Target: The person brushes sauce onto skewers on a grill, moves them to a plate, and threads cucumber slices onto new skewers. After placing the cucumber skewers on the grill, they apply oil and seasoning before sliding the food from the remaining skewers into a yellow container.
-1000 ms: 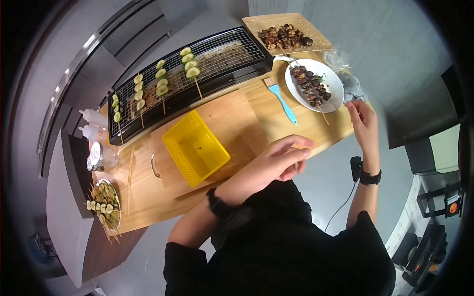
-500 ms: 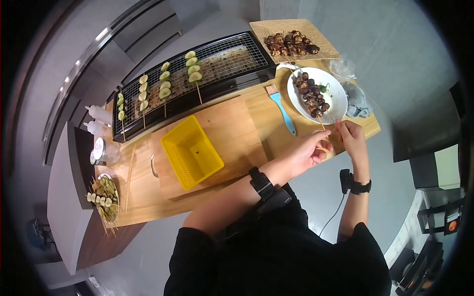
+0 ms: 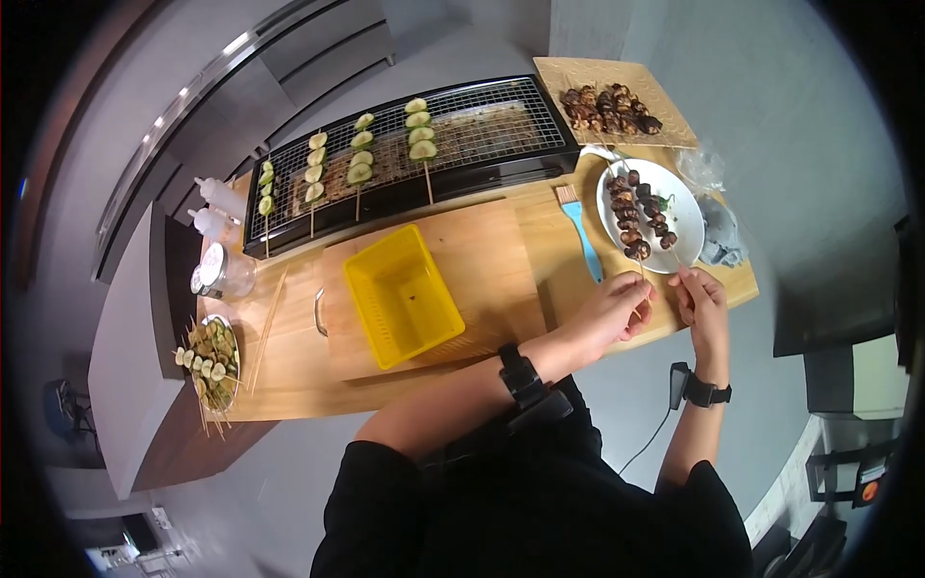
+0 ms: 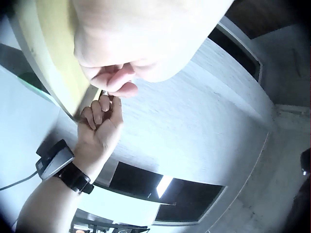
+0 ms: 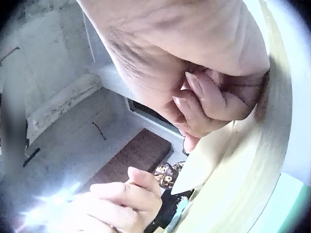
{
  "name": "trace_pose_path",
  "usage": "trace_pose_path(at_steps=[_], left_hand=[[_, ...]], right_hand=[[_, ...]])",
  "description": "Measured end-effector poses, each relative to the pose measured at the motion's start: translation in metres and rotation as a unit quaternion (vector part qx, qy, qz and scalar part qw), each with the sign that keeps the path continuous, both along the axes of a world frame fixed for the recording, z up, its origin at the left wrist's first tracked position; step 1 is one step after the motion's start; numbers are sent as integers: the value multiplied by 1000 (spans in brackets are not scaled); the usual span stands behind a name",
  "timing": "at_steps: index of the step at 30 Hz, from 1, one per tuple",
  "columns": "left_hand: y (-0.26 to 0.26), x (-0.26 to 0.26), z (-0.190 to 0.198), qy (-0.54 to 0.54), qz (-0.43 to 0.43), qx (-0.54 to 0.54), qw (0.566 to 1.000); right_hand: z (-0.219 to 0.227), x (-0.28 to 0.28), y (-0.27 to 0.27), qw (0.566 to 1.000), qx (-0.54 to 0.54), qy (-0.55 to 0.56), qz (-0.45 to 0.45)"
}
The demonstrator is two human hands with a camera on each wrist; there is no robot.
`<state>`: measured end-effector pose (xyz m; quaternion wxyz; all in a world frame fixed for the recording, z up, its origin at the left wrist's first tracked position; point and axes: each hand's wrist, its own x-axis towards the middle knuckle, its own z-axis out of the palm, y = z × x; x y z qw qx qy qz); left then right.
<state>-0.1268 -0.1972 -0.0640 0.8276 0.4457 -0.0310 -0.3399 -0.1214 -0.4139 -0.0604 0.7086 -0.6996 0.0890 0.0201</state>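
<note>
On the white plate (image 3: 686,231) lie two skewers of dark, browned pieces side by side, their sticks toward the person. My left hand (image 3: 615,310) pinches the stick end of the left skewer (image 3: 628,217) just off the plate's near rim. Beside it, my right hand (image 3: 701,306) pinches the stick of the right skewer (image 3: 659,222) between thumb and finger. A green garnish (image 3: 664,202) shows next to the right skewer. In the right wrist view, the fingers (image 5: 204,99) of the right hand are curled in.
Left of the plate lies a blue basting brush (image 3: 582,236). A wooden tray (image 3: 665,91) of browned skewers stands behind it. Cucumber-like slices on skewers (image 3: 421,135) rest on the black grill (image 3: 482,171). A yellow basket (image 3: 409,294) sits on the cutting board (image 3: 496,255). A plate of raw skewers (image 3: 207,361) stands far left.
My left hand has moved right from near the board to the plate's front. My right hand has come down and left to a stick. The two skewers now lie farther apart.
</note>
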Motion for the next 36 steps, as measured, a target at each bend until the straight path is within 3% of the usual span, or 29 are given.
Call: trace_pose_path(at_steps=[7, 9, 13, 19, 25, 36], left_hand=[[62, 0, 43, -89, 23, 41, 995], [84, 14, 54, -93, 65, 83, 990], [124, 55, 65, -88, 150, 123, 977], [161, 104, 60, -48, 181, 121, 975], [168, 124, 49, -10, 209, 135, 969], [177, 142, 37, 4, 224, 167, 960]], right_hand=[[13, 8, 7, 996, 77, -37, -7], [18, 19, 17, 994, 96, -49, 0], [49, 42, 59, 986, 152, -16, 66], [65, 85, 129, 953, 229, 7, 199], [41, 122, 162, 954, 206, 36, 213], [40, 138, 183, 962, 140, 21, 233]])
